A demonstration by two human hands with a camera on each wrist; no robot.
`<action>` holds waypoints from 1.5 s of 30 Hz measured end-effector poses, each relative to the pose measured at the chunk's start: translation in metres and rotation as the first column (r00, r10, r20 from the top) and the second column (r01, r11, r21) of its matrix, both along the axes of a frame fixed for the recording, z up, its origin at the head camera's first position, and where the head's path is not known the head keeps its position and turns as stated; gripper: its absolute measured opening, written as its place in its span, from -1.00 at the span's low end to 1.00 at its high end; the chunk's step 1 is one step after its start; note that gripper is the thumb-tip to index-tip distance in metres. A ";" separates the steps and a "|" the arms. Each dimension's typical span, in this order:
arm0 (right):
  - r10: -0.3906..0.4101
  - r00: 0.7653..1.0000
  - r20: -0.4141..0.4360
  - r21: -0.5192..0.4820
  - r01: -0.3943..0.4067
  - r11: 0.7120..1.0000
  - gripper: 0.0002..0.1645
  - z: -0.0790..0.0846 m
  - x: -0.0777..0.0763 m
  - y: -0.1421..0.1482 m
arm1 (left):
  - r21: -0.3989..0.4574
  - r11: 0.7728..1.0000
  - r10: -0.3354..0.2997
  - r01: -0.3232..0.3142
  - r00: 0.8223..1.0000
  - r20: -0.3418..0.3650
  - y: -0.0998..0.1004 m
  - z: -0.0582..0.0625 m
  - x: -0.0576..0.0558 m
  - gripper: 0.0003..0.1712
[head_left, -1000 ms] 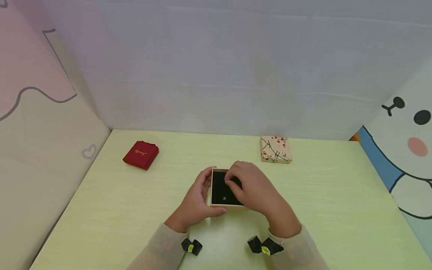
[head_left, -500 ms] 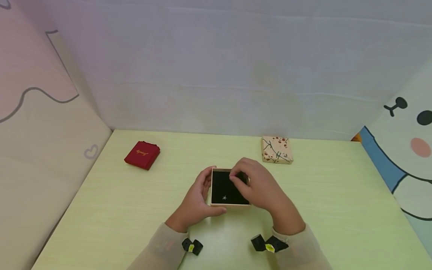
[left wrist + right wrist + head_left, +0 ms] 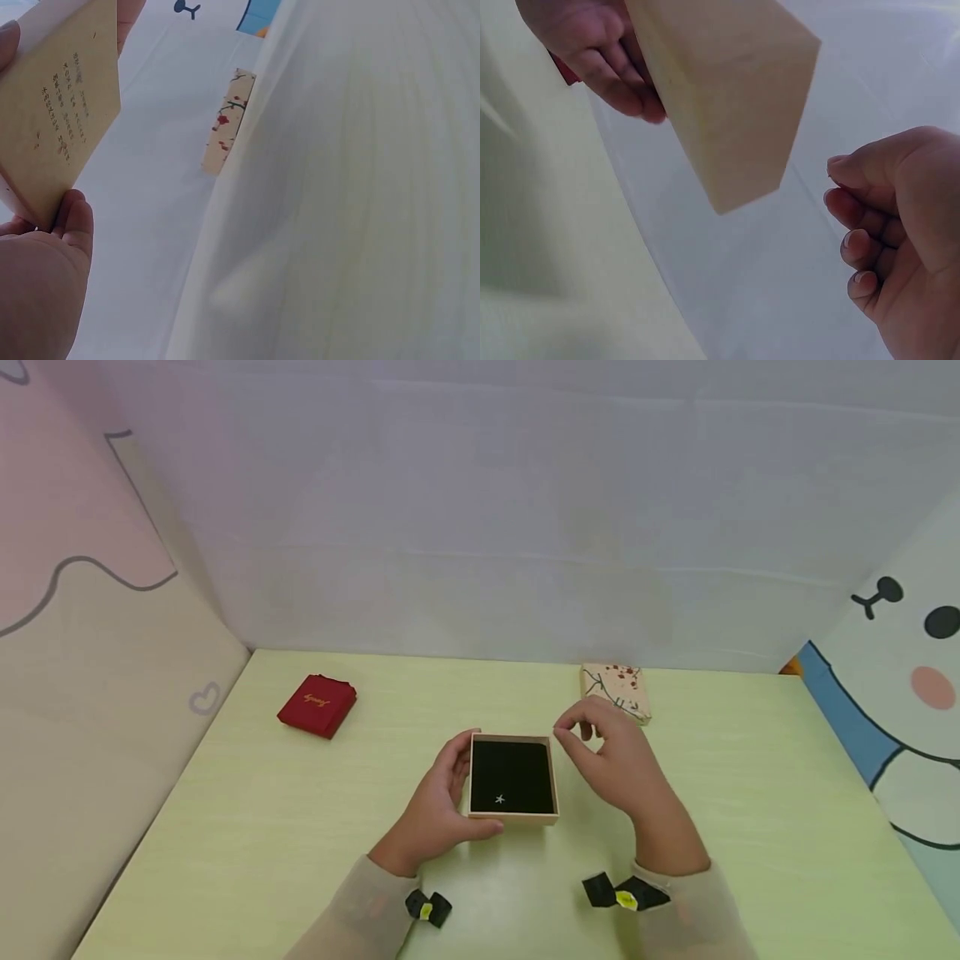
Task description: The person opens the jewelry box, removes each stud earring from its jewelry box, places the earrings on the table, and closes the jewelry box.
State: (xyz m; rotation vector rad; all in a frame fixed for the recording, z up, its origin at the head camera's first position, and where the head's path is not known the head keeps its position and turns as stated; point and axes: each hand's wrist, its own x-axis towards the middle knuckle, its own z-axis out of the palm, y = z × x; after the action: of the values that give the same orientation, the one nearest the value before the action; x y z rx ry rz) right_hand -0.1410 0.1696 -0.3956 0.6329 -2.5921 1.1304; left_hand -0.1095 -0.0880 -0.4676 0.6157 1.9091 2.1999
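Observation:
My left hand [image 3: 442, 810] grips a small open cardboard box [image 3: 517, 820] by its left side, with the thumb along the front and fingers at the back. Inside lies a black pad [image 3: 513, 768] bearing a small silver star-shaped piece [image 3: 499, 799]. The left wrist view shows the printed underside of the box [image 3: 64, 112], raised and tilted. My right hand [image 3: 618, 760] is just beyond the box's far right corner, thumb and forefinger tips together in a pinch. A tiny speck [image 3: 829, 176] shows at those fingertips; I cannot tell its kind.
A box lid with a floral branch print [image 3: 618, 685] lies at the back right, partly behind my right hand. A dark red pouch with gold lettering [image 3: 317, 706] lies at the back left of the pale table [image 3: 225, 860]. A white cloth wall [image 3: 480, 527] rises behind.
My right hand has lifted off the black pad and moved right and away, past the box's edge, fingers still pinched. My left hand and the box have stayed in place.

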 end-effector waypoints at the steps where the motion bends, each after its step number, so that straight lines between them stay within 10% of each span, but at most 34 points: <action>1: -0.025 1.000 0.002 -0.004 0.025 1.000 -0.97 -0.002 -0.001 0.004 | -0.002 1.000 0.000 0.000 1.000 0.001 0.000 0.000 0.000 0.30; 19: -0.364 0.897 0.251 0.078 0.356 0.931 -0.81 -0.042 -0.017 0.053 | -0.031 1.000 -0.006 0.006 1.000 0.014 -0.002 0.004 0.001 0.31; 38: -0.460 0.800 0.386 0.313 0.355 0.881 -0.77 -0.075 -0.029 0.062 | -0.036 0.999 0.000 0.001 1.000 0.029 -0.002 0.003 0.000 0.33; 45: -0.483 0.799 0.359 0.320 0.381 0.868 -0.76 -0.078 -0.030 0.061 | -0.025 1.000 -0.001 0.002 1.000 0.028 -0.002 0.001 0.001 0.33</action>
State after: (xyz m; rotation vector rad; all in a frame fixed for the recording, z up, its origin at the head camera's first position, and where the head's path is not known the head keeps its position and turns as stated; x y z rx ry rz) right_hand -0.1710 0.2305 -0.4733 -0.2227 -3.0386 0.8909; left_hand -0.1089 -0.0901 -0.4662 0.5784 1.9184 2.1693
